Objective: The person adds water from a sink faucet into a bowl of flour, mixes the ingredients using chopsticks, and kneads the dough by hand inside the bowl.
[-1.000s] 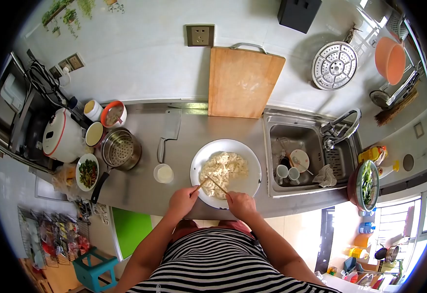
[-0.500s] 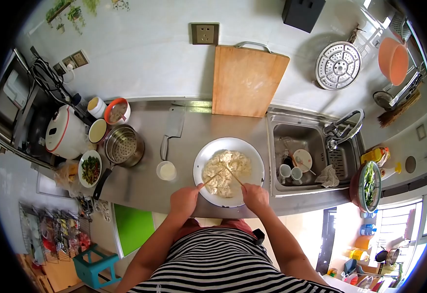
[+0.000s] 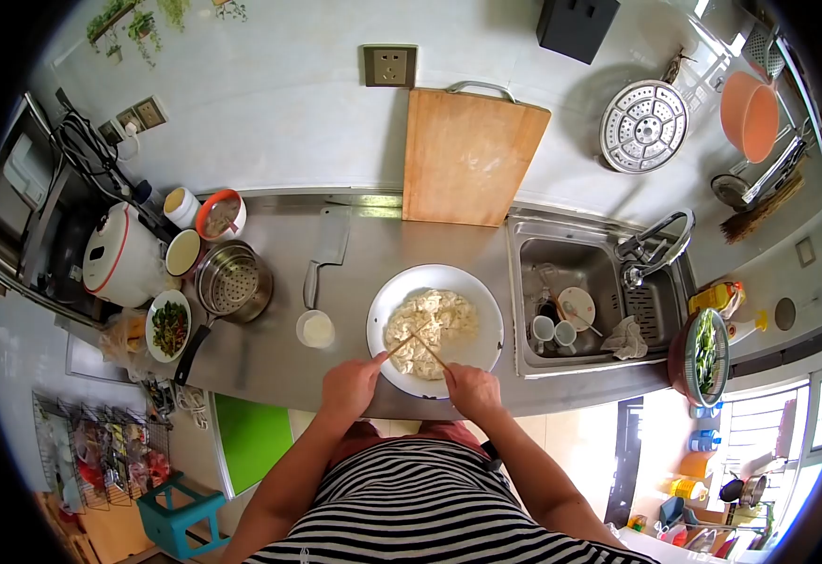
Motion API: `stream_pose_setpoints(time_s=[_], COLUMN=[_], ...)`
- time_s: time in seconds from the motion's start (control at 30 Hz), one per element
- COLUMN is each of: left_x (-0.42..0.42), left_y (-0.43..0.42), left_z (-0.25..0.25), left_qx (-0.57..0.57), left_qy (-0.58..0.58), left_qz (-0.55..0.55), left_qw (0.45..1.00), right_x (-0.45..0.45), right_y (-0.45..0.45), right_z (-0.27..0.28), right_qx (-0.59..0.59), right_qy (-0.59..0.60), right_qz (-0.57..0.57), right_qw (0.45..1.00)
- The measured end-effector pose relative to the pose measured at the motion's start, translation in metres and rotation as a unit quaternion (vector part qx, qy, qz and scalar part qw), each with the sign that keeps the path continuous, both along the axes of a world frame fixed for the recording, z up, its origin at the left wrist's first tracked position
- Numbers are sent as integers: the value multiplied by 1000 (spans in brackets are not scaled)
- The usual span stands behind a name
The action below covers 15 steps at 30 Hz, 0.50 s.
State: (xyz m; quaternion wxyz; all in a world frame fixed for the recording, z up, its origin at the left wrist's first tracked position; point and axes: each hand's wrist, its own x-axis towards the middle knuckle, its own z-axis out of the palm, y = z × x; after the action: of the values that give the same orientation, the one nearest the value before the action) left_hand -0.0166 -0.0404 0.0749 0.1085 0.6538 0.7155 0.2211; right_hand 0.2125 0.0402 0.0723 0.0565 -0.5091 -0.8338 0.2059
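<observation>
A white enamel basin [image 3: 482, 361] stands near the counter's front edge and holds a lumpy, pale dough mixture [image 3: 430, 320]. My left hand [image 3: 351, 385], at the basin's lower left, is closed around one chopstick [image 3: 397, 348]. Closed on the other chopstick [image 3: 433, 354] is my right hand [image 3: 473, 390], over the basin's lower rim. The two sticks slant inward and their tips meet or cross in the dough. Left of the basin are a small cup of white contents [image 3: 316, 329] and a cleaver [image 3: 328, 246] lying flat.
A steel pot [image 3: 233, 282], a plate of chopped vegetables [image 3: 168, 326] and a rice cooker [image 3: 119, 256] are at left. Behind the basin leans a wooden board [image 3: 472, 155]. The sink [image 3: 571, 368] with cups is at right, beside a basket of greens [image 3: 707, 352].
The view has shifted slightly. My hands moved apart, then came a little closer together again, with the chopsticks still in the dough.
</observation>
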Motion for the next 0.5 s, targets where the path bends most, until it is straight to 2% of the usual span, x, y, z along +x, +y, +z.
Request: stream_pose_setpoints(time_s=[0.03, 0.1, 0.13, 0.2, 0.23, 0.3, 0.43, 0.5], left_x=[1, 3, 1, 1, 3, 2, 0, -2], left_y=[-2, -5, -5, -6, -5, -1, -3, -2], left_z=[-1, 0, 1, 0, -1, 0, 4, 4], left_qx=[-1, -46, -45, -75, -75, -100, -75, -121], left_qy=[1, -117, -115, -193, -196, -222, -236, -263], left_qz=[1, 36, 36, 56, 55, 65, 42, 61], left_qw=[1000, 991, 992, 977, 976, 968, 968, 955], right_x=[0, 8, 9, 9, 7, -2, 1, 5], right_y=[1, 11, 15, 7, 1, -11, 10, 15], right_z=[-4, -6, -5, -5, 0, 2, -7, -8], right_qx=[3, 8, 15, 34, 53, 44, 30, 61], right_qy=[-6, -4, -5, 29, 62, 39, 1, 11], right_qz=[-16, -40, -67, -40, -11, 24, -59, -36], right_qw=[1000, 999, 998, 998, 997, 998, 998, 997])
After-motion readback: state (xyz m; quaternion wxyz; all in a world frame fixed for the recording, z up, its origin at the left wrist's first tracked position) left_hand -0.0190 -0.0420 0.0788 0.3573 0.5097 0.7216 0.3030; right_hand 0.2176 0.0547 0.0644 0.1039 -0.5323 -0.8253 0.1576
